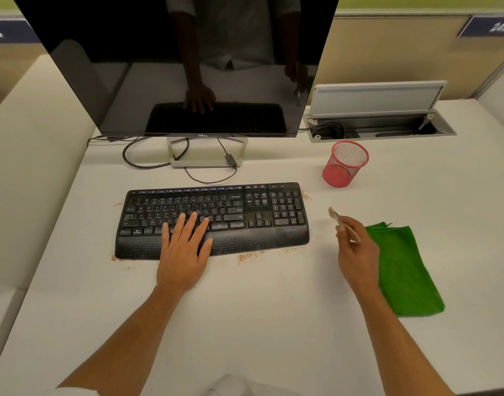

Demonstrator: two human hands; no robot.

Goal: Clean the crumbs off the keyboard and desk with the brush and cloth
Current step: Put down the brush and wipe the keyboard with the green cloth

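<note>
crumbs (246, 256) remain around the keyboard (213, 218); left hand (185, 247) fingers spread on it, right hand (356, 252) pinching the brush (342, 222); cloth (402, 270) untouched.

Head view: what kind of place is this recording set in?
Most likely an open-plan office workstation: a monitor and keyboard on a white desk, numbered partition signs, and an open cable hatch set into the desk.

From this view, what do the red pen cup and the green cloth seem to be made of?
The red pen cup looks like painted wire mesh, probably metal: the desk shows through its fine grid. The green cloth looks like soft microfibre or terry: a matte, fuzzy surface folded flat beside the right hand.
</note>
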